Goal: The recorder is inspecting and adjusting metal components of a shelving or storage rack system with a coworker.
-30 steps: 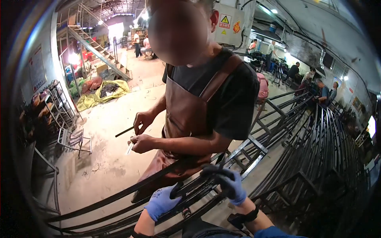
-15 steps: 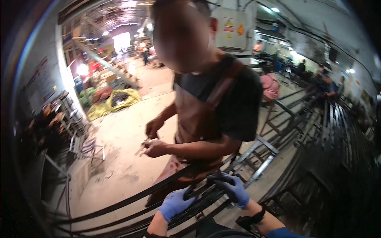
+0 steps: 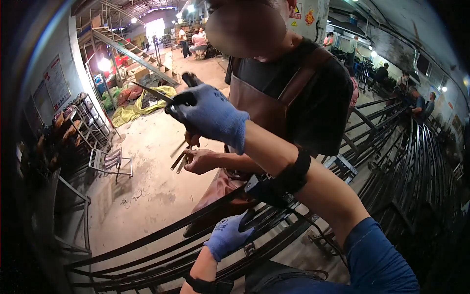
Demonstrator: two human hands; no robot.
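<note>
My right hand, in a blue glove, is raised in front of a co-worker and grips a thin dark metal strip that points left. Lower down, my gloved left hand is closed on a curved black metal bar in a stack of such bars. The co-worker, in a black shirt and brown apron, stands just beyond the bars. That person's bare hands hold several short rods right below my right hand.
Long curved black bars fill a rack on the right. A small metal stand and a shelf rack stand on the concrete floor at left, below a staircase. Other people sit and stand at the back.
My right hand has lifted off the bars and risen up to the co-worker's hands, now holding a thin strip. My left hand stays on the curved bar.
</note>
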